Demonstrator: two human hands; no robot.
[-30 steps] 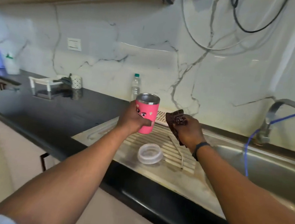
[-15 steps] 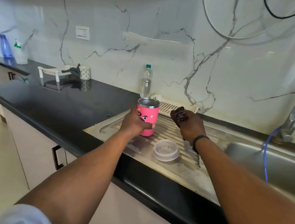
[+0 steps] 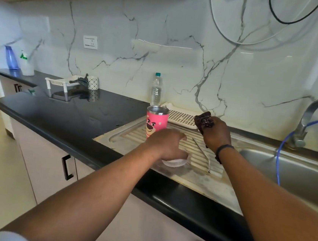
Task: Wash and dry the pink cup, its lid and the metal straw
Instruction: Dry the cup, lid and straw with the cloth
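2 hands (image 3: 168,145) above ribbed drainboard (image 3: 130,137)

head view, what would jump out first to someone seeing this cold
The pink cup with its bear face stands upright and open on the steel drainboard. In front of it the left hand covers the clear lid, while the right hand grips a dark cloth above the metal straw.
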